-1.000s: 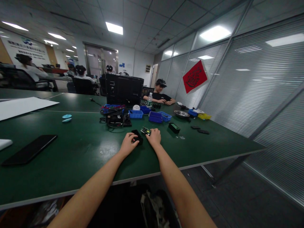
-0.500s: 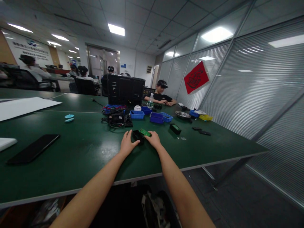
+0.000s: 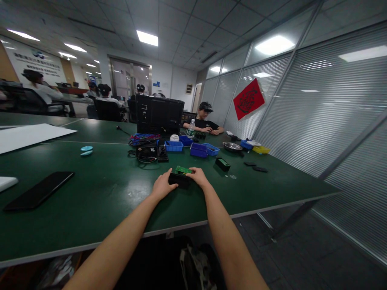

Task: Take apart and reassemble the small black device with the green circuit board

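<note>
My left hand (image 3: 163,185) grips the left end of a black plastic case (image 3: 179,181) that stands on the green table. Closed on the right end of a green circuit board (image 3: 182,169) is my right hand (image 3: 198,177). The board lies at the case's far upper edge; whether it sits inside or just above it I cannot tell. To the right, a second black case (image 3: 223,164) with a green face rests on the table, and small clear bits (image 3: 232,176) lie near it.
Blue bins (image 3: 174,146), a white ball (image 3: 174,138), a black cabled device (image 3: 146,153) and a monitor (image 3: 160,114) stand beyond my hands. A metal dish (image 3: 232,146) is farther right. A black tablet-like slab (image 3: 39,191) lies left. Another person (image 3: 204,121) sits across the table.
The black case has turned so its long side now faces me. The circuit board has levelled and shifted slightly left over the case, with my right hand still on it.
</note>
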{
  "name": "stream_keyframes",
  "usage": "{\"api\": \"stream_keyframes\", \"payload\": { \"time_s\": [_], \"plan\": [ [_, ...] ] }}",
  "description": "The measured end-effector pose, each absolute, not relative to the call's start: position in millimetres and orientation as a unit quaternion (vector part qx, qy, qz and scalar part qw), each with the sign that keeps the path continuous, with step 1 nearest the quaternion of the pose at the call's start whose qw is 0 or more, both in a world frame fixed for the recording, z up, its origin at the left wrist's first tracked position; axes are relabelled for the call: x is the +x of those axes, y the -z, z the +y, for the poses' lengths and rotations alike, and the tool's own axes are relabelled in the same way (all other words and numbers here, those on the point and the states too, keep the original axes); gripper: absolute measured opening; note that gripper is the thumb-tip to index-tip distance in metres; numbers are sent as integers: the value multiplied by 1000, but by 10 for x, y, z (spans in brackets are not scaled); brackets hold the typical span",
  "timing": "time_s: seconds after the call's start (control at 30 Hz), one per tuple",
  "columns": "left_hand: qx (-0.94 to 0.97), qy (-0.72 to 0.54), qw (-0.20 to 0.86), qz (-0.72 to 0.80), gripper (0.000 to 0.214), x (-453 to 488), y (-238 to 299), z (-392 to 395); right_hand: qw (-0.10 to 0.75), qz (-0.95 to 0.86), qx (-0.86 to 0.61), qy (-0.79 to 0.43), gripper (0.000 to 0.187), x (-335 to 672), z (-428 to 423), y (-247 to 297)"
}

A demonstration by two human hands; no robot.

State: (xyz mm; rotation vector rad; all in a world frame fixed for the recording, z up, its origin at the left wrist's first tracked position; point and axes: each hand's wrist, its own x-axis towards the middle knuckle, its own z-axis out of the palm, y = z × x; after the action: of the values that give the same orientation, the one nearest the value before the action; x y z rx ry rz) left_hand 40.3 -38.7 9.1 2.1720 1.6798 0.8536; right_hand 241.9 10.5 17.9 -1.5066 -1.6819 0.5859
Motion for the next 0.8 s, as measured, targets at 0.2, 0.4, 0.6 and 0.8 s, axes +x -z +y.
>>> {"api": "stream_keyframes", "payload": {
  "time_s": [0.2,0.4,0.6,0.8],
  "plan": [
    [739,-308,147,581,69,394,-49,-344,433,-615,-627,-200,36,2484,111,-187],
    [712,-330,150,602,65,376,-70,-332,626,-498,-448,-399,46,2439,60,-322],
    [706,-311,163,615,66,377,-88,-340,545,-586,-388,-458,46,2395,-23,-350],
    [710,-313,161,610,67,369,-99,-340,459,-674,-420,-399,44,2386,-28,-303]
  ]
}}
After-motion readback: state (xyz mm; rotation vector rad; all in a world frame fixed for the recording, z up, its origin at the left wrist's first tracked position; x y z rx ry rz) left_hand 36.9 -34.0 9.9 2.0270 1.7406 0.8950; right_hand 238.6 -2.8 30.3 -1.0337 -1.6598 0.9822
